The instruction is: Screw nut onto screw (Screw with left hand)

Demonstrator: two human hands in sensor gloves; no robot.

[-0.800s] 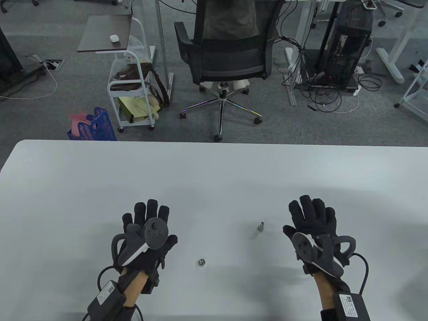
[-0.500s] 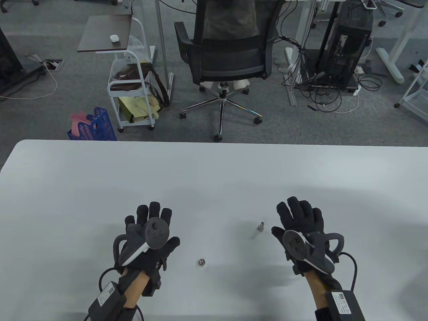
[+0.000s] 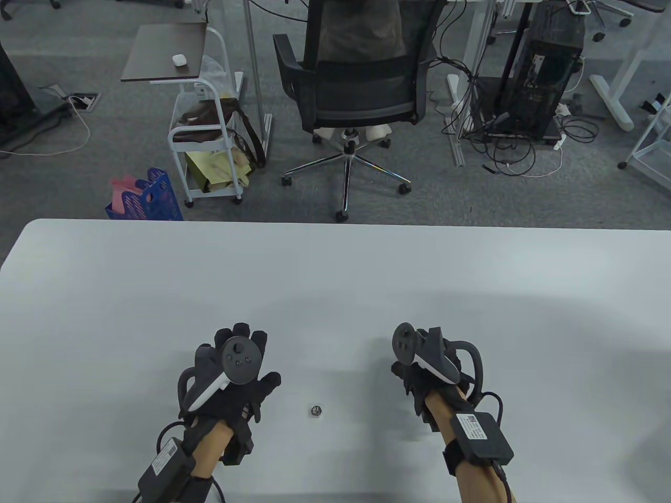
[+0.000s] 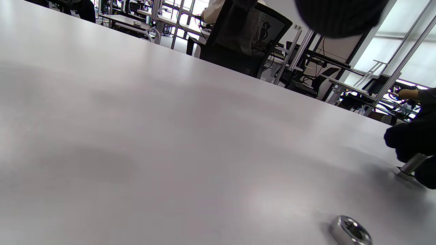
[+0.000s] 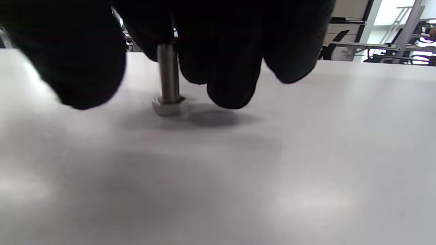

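Right hand on the screw, nut sitting loose on the table

The right hand point(image 3: 427, 367) is curled down over the screw point(image 5: 168, 76), which stands upright on its head on the white table point(image 3: 335, 272), with gloved fingertips point(image 5: 224, 85) closed around the top of its shaft. The left hand point(image 3: 233, 374) hovers with fingers spread, holding nothing. The nut point(image 3: 315, 411) lies flat between both hands, nearer the left.
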